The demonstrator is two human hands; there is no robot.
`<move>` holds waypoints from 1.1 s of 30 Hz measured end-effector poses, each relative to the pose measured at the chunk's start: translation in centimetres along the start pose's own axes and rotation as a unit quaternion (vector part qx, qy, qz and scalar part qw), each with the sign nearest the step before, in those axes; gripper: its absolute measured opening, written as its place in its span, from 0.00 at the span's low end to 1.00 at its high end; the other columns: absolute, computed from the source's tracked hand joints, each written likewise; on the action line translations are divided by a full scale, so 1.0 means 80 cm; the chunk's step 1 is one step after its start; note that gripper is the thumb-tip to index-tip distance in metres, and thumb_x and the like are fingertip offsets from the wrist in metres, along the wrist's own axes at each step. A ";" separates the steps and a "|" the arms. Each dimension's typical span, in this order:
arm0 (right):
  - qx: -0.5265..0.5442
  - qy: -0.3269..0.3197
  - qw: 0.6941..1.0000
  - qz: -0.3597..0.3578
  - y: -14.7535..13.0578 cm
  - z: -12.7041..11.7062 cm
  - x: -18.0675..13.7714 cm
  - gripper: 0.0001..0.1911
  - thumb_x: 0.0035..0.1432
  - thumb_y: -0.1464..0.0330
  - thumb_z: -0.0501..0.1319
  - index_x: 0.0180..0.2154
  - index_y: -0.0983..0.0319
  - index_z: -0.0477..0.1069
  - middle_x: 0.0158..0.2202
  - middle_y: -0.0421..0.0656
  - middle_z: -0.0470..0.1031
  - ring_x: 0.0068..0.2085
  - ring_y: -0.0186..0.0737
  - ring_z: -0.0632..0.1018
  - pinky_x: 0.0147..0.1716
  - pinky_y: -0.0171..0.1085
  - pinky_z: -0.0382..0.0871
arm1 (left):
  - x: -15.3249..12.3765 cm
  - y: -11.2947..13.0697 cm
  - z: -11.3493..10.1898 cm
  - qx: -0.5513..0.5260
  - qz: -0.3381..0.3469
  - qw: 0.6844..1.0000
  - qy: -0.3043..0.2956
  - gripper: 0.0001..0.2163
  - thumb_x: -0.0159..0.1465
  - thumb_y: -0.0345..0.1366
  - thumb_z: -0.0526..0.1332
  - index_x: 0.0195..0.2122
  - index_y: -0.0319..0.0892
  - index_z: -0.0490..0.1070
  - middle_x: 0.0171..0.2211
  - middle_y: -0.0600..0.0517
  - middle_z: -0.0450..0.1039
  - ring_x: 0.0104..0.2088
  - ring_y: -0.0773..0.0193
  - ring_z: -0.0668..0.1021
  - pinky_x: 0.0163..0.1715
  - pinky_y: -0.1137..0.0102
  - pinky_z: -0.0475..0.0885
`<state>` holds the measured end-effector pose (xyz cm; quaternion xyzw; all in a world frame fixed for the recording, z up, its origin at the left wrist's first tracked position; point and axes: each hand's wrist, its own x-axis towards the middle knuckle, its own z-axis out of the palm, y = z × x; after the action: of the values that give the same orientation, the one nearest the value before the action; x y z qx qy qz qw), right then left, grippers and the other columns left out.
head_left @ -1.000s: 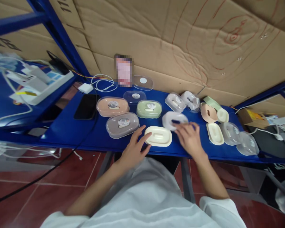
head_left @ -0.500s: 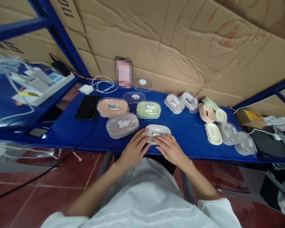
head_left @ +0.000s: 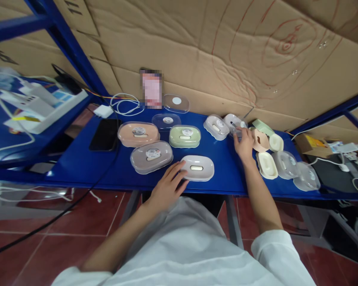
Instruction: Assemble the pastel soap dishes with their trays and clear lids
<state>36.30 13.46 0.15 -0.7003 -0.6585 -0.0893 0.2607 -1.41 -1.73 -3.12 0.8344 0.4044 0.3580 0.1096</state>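
Observation:
A pale oval soap dish (head_left: 201,168) with a cream insert in its middle sits near the table's front edge, without a lid. My left hand (head_left: 167,183) rests against its left end, fingers stretched out and slightly apart. Farther back on the right, my right hand (head_left: 244,145) has its thumb and fingers at the edge of a clear plastic lid (head_left: 241,124), which leans on another pale dish (head_left: 230,118). Lidded dishes stand about: a peach one (head_left: 139,135), a green one (head_left: 185,137), a greyish one (head_left: 152,158) and a pale one (head_left: 216,128).
Loose peach (head_left: 260,140), green (head_left: 263,127) and cream (head_left: 267,166) parts lie right, beside clear lids (head_left: 286,165). Two clear lids (head_left: 166,122) lie at the back. Left are a black phone (head_left: 104,135) and a white charger (head_left: 103,111). A cardboard wall (head_left: 179,47) stands behind.
My right hand has left the pale dish in front and moved right and back to the clear lid. My left hand has stayed at the dish's left end.

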 end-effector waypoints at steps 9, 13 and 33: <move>-0.039 0.002 0.993 0.109 -0.014 0.005 0.015 0.37 0.67 0.47 0.60 0.67 0.65 0.64 0.67 0.64 0.68 0.64 0.66 0.74 0.59 0.62 0.73 | -0.001 0.000 -0.001 -0.023 -0.024 0.999 0.016 0.13 0.74 0.42 0.65 0.56 0.44 0.72 0.69 0.39 0.67 0.69 0.48 0.74 0.68 0.51 0.75; 0.031 0.040 0.996 0.080 0.002 0.001 0.016 0.27 0.70 0.55 0.57 0.63 0.64 0.68 0.59 0.60 0.77 0.59 0.58 0.79 0.60 0.57 0.74 | -0.001 0.000 -0.004 -0.041 -0.036 0.998 0.019 0.11 0.74 0.41 0.65 0.53 0.44 0.72 0.69 0.39 0.67 0.70 0.49 0.73 0.69 0.50 0.73; -0.001 0.281 0.959 -0.047 -0.019 -0.061 -0.035 0.28 0.78 0.64 0.40 0.60 0.59 0.75 0.61 0.56 0.69 0.62 0.55 0.75 0.60 0.59 0.74 | -0.001 -0.002 -0.004 -0.043 -0.025 0.999 0.015 0.10 0.75 0.41 0.64 0.53 0.43 0.72 0.70 0.38 0.66 0.69 0.48 0.73 0.68 0.52 0.74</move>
<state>35.58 8.69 3.34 -0.6154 -0.5911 -0.2953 0.4297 -1.77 -1.73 -3.05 0.8128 0.4111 0.3850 0.1486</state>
